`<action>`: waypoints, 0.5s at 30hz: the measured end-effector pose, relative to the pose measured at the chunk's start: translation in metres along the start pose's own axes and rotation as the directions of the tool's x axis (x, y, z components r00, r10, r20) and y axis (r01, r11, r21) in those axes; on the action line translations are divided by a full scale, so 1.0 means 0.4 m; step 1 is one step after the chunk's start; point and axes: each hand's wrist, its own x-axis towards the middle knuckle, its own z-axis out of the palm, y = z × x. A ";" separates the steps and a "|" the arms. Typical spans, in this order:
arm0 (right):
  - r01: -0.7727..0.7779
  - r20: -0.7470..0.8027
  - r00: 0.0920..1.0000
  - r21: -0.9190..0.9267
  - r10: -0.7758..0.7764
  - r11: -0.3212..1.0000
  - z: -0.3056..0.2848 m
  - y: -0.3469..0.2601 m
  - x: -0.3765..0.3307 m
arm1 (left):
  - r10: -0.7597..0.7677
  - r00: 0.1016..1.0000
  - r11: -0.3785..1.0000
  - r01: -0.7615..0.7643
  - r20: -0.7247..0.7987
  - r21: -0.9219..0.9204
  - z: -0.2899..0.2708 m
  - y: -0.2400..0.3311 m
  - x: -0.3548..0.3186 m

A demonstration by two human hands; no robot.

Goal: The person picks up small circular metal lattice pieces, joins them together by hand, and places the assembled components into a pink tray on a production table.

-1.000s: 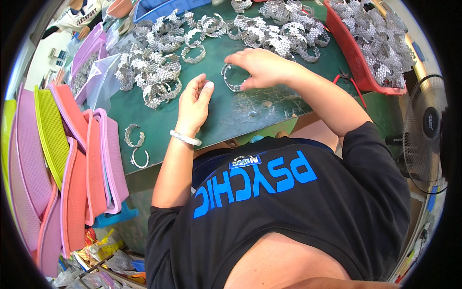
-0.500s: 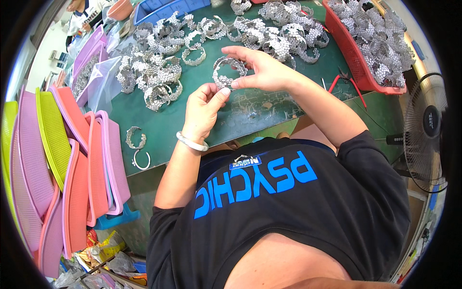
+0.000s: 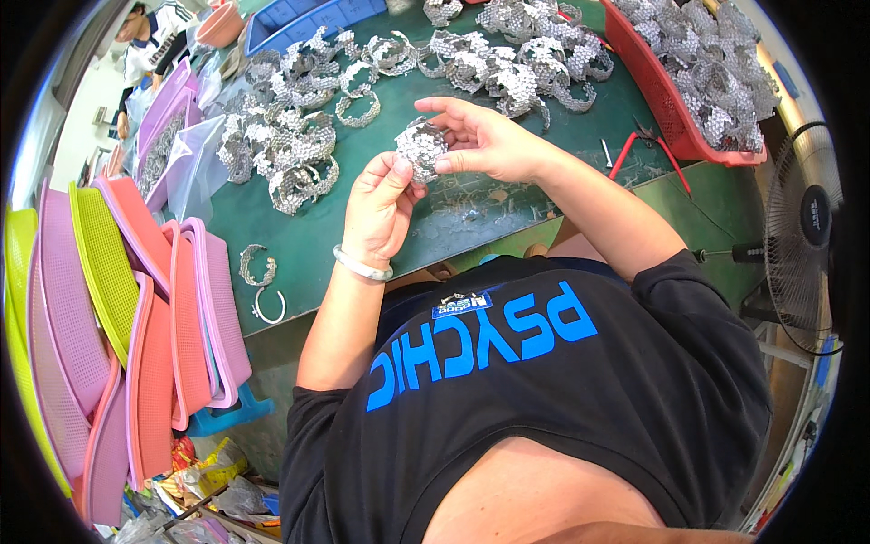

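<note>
Both my hands meet over the near part of the green table around a silver, scale-textured cuff bracelet [image 3: 420,150]. My left hand [image 3: 379,207] pinches its lower left edge, thumb on top and fingers curled beneath. My right hand [image 3: 489,140] has its thumb against the bracelet's right edge, its other fingers curved behind and above it. The bracelet's patterned outer face is turned up. A similar bracelet [image 3: 257,266] lies to the left, beside a thin, plain open bangle [image 3: 269,306].
Heaps of silver bracelets [image 3: 304,136] cover the far table [image 3: 362,236]. A red basket [image 3: 652,100] full of them stands right, near red-handled pliers [image 3: 648,145] and a black fan [image 3: 809,218]. Colourful plastic baskets [image 3: 149,363] stack left. Another person [image 3: 154,45] is at far left.
The bracelet has turned from showing its open ring to showing its outer face, tipped up between my hands. The person at far left shows more fully.
</note>
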 end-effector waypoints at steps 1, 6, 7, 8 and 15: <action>-0.008 -0.010 1.000 0.028 0.008 1.000 0.001 0.003 0.000 | 0.002 1.000 1.000 -0.002 -0.004 -0.004 -0.001 -0.001 0.001; -0.016 -0.082 0.996 0.069 0.022 0.997 0.008 0.001 -0.003 | 0.019 1.000 0.999 -0.019 0.001 0.028 -0.007 -0.007 0.013; -0.017 -0.096 0.995 0.069 0.023 0.997 0.018 0.002 -0.004 | 0.019 1.000 0.999 -0.019 -0.013 0.047 -0.006 -0.008 0.013; -0.017 -0.111 0.994 0.070 0.025 0.997 0.023 0.004 -0.004 | 0.039 0.999 0.998 -0.039 -0.007 0.042 -0.006 -0.007 0.012; 0.014 -0.221 0.974 0.286 0.051 0.958 -0.019 0.014 -0.025 | 0.046 0.994 0.996 -0.038 -0.098 0.080 -0.027 0.018 0.001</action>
